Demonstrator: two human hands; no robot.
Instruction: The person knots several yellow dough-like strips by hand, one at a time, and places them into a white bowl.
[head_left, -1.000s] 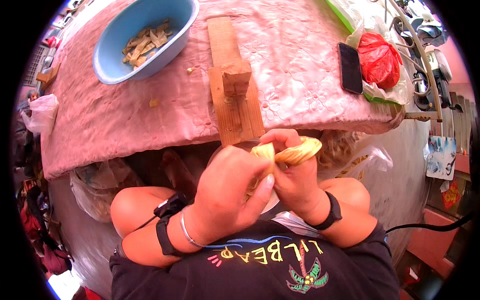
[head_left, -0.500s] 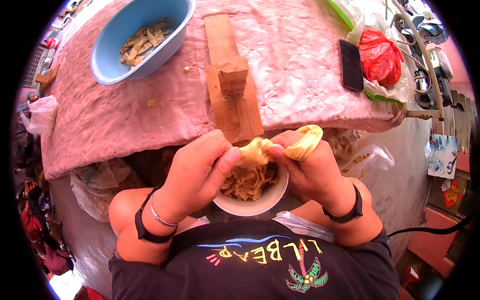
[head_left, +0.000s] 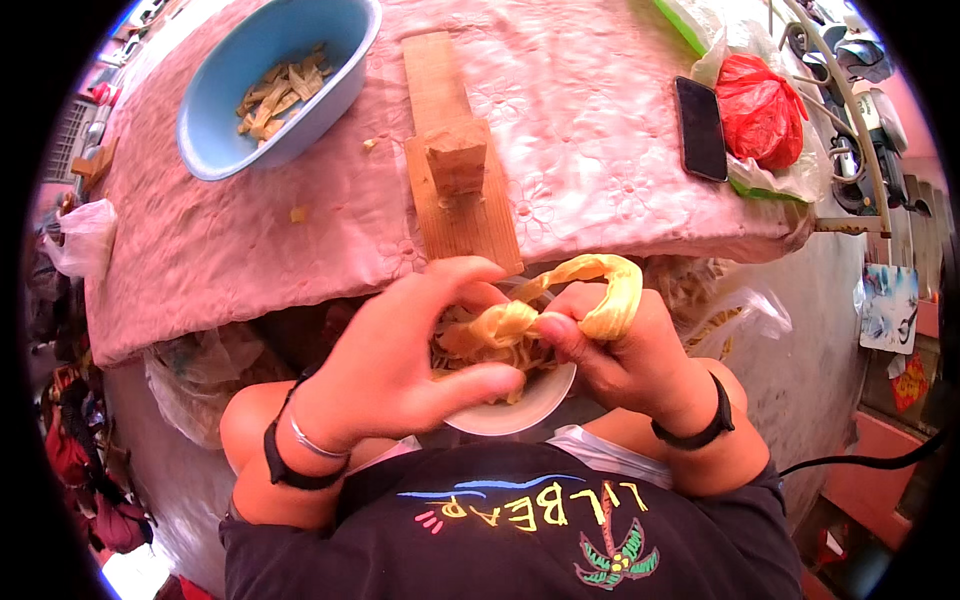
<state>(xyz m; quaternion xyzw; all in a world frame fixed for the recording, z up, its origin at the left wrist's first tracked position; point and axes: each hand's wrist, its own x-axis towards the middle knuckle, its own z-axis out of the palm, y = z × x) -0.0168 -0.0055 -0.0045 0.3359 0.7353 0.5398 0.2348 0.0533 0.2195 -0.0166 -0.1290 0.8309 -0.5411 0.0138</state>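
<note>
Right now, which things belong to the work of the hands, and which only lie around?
In the work:
left hand and right hand, both with a grip on the yellow strip
white bowl of strips under them

Lying about:
blue bowl with cut pieces
wooden board with a block
phone
red bag
pink cloth

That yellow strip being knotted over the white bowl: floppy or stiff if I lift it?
Likely floppy: the yellow strip curls in a loop over the right hand and knots tightly near the left hand. Probably light and thin, perhaps tear-prone.
</note>
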